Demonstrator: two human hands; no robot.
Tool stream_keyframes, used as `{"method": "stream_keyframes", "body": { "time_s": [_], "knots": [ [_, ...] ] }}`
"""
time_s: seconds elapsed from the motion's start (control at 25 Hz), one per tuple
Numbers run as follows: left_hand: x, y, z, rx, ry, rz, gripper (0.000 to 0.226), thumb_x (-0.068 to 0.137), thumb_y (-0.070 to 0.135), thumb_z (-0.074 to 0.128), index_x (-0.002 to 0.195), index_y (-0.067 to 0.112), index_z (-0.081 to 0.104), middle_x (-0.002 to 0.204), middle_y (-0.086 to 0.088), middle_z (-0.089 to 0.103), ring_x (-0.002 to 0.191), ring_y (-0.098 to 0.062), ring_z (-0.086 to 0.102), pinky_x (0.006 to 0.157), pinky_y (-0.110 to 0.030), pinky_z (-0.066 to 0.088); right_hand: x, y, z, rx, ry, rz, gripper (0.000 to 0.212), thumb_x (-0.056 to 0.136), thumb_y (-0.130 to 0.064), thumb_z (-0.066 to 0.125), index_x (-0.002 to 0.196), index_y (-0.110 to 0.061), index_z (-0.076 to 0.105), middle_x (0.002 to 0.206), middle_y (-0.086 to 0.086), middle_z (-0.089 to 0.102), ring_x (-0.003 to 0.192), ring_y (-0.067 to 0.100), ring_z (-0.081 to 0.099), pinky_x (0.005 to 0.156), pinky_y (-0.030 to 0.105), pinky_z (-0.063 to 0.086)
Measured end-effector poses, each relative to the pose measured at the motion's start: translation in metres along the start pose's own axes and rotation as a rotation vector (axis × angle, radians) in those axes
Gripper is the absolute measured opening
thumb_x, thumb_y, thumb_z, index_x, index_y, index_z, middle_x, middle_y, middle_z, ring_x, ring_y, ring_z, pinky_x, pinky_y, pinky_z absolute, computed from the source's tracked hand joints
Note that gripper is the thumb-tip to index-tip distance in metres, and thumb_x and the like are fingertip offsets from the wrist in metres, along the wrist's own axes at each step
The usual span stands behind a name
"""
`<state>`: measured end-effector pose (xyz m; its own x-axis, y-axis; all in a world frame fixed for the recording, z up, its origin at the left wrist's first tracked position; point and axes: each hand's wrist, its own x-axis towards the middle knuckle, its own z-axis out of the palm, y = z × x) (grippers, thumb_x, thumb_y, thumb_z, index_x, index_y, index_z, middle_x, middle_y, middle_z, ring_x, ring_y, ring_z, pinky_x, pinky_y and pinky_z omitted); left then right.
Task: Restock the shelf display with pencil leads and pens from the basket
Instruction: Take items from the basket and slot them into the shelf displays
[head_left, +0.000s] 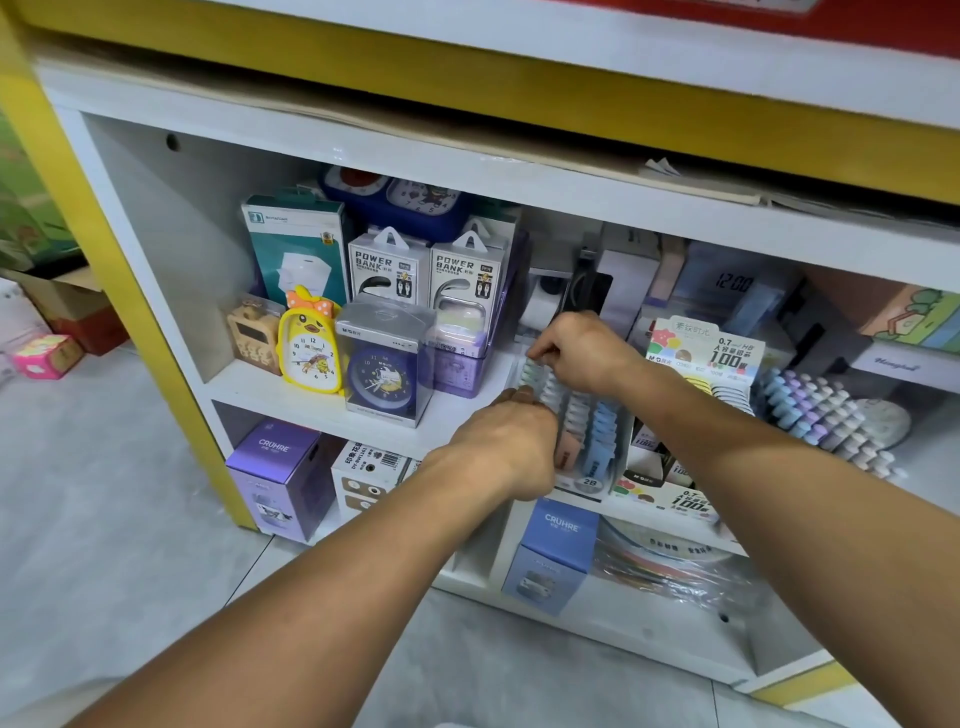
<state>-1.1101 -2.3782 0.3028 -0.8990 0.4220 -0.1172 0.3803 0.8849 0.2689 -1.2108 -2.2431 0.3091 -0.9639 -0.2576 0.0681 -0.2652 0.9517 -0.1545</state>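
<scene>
A clear display tray of pencil lead cases stands on the middle shelf, with rows in pale green, white, pink and blue. My right hand reaches over the tray's back left corner and pinches a pale green lead case at the top of the left row. My left hand is at the tray's front left, fingers curled against the cases there; what it holds is hidden. No basket is in view.
A second lead display marked 0.7 HB stands right of the tray, then rows of pastel pens. Clocks and power bank boxes fill the shelf's left. Purple and blue boxes sit on the bottom shelf.
</scene>
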Motion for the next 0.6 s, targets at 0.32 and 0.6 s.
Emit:
{"method": "stream_keyframes", "body": {
  "time_s": [0.32,0.6],
  "knots": [
    [-0.023,0.014,-0.009,-0.11,0.238,0.087,0.011,0.082,0.011,0.056,0.092,0.015,0.056,0.103,-0.01,0.057,0.098,-0.03,0.057,0.069,-0.03,0.04,-0.097,-0.008,-0.02,0.376,0.389,0.094,0.02,0.092,-0.01,0.06,0.099,-0.021,0.076,0.09,-0.004,0.074,0.083,0.013,0.067,0.079,0.024,0.053],
    [-0.052,0.055,0.063,-0.114,-0.298,0.106,0.024,0.085,0.007,0.059,0.106,0.002,0.07,0.094,-0.015,0.072,0.079,-0.026,0.07,0.07,-0.035,0.059,-0.249,0.008,0.065,0.448,-0.125,0.343,0.026,0.083,-0.003,0.055,0.083,-0.02,0.074,0.067,-0.002,0.072,0.056,0.013,0.066,0.056,0.022,0.052]
  ]
}}
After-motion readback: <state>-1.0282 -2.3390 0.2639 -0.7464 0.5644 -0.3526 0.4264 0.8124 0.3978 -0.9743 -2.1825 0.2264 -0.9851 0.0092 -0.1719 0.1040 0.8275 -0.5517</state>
